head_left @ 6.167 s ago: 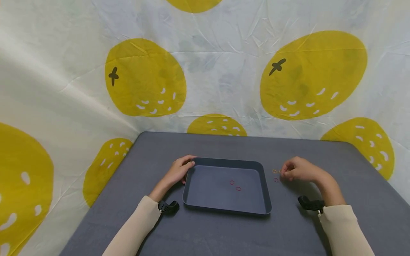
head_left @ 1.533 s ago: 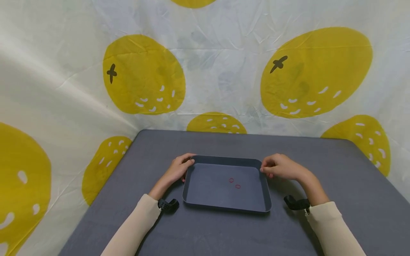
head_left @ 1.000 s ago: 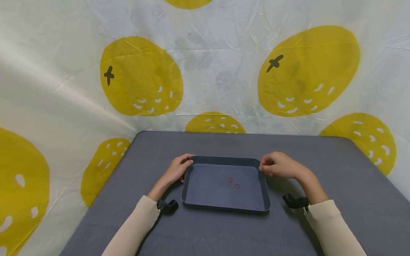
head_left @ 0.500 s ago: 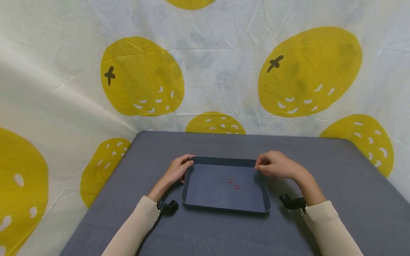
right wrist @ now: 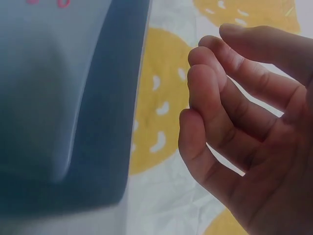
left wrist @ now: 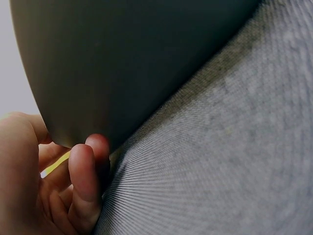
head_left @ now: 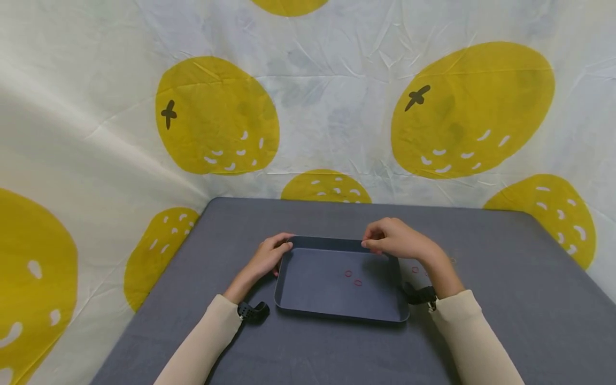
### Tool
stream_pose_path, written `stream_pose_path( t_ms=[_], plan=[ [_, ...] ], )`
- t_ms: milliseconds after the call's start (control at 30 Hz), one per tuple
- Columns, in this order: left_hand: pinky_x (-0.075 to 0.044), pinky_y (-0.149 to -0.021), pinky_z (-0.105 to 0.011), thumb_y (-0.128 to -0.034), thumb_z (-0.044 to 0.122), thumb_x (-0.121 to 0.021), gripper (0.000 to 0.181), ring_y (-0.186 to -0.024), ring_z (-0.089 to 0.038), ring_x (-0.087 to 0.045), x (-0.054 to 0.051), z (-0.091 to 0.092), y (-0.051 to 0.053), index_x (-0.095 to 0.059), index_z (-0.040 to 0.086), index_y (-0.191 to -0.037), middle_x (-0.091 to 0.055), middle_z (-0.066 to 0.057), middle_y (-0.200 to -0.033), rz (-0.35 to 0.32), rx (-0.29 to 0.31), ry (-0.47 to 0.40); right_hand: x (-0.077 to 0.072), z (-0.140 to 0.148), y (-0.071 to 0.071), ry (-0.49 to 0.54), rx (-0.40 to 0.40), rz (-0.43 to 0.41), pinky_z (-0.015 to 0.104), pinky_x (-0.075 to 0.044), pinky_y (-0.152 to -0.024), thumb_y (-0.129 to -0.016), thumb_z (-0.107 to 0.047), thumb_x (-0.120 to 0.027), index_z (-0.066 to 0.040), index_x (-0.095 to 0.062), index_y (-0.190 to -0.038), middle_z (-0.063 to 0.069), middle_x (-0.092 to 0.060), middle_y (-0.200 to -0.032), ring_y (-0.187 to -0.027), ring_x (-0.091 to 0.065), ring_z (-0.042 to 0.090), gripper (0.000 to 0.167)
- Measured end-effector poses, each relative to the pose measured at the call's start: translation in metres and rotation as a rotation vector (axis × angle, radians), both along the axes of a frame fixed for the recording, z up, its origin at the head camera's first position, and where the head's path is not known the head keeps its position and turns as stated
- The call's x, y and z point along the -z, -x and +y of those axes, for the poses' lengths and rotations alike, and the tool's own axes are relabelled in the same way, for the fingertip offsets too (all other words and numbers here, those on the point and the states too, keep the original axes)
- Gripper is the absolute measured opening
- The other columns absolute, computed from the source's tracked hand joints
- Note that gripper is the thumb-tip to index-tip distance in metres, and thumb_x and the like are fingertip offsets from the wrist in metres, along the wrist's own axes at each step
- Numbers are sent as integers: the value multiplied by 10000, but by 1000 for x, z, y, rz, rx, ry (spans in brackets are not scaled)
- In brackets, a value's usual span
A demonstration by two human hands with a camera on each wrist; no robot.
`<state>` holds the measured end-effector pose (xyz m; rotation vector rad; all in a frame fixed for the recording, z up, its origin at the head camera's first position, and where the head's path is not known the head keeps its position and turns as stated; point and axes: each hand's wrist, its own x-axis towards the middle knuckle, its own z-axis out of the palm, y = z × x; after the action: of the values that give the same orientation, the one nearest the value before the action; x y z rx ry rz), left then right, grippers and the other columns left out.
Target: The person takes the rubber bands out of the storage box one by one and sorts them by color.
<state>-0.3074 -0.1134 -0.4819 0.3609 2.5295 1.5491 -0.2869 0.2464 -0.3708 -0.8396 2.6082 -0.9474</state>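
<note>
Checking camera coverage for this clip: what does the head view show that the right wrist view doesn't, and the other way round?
Only the head view: the left hand gripping the left side of the tray, and small bands on the table to the tray's right.

Only the right wrist view: the palm of the right hand, close up. Whether its fingers hold a band, I cannot tell.

Both: the tray, two red bands inside it (cut off by the wrist picture's top edge), the right hand, and the cloth printed with yellow shapes.
</note>
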Motion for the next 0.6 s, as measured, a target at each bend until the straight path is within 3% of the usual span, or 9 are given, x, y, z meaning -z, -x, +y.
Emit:
stream_pose_path(
  t_ms=[233, 367, 467, 533, 600],
  plan=[
    [-531, -410, -374, -1078, 317, -547, 378, -388, -162, -502, 0, -1, -2, -616, 236, -1441, -730, -138, -1152, 18, 17, 9, 2, -16, 5, 19, -7, -17, 297, -492, -610, -1010, -214, -677, -71, -761, -990, 14, -693, -759, -695, -641, 238, 168],
    [-541, -417, -390, -1077, 321, -546, 374, -381, -169, -505, 0, 0, -2, -618, 245, -1436, -709, -96, -858, 22, 17, 10, 5, -20, 5, 28, -16, -21, 296, -508, -633, -1015, -204, -668, -57, -760, -1002, -21, -695, -774, -748, -668, 307, 174],
    [-545, -421, -400, -1076, 315, -547, 381, -377, -170, -501, 0, -1, -2, -612, 238, -1444, -602, -65, -652, 17, 20, 10, 7, -19, 5, 32, -14, -34, 307, -522, -650, -1016, -185, -663, -45, -753, -1006, 8, -708, -802, -781, -678, 330, 167],
    [-545, -419, -398, -1077, 317, -544, 388, -376, -165, -501, 0, -1, -2, -608, 227, -1449, -556, -77, -600, 16, 24, 13, 9, -18, 4, 30, -6, -44, 312, -521, -654, -1017, -183, -660, -45, -751, -1010, 27, -712, -815, -787, -679, 312, 166],
    [-542, -415, -399, -1075, 307, -549, 389, -378, -163, -501, 0, -2, -2, -611, 218, -1448, -626, -94, -685, 18, 19, 12, 11, -17, 4, 27, -3, -50, 316, -514, -653, -1020, -189, -658, -38, -749, -1012, 54, -714, -826, -783, -674, 284, 176]
  ],
)
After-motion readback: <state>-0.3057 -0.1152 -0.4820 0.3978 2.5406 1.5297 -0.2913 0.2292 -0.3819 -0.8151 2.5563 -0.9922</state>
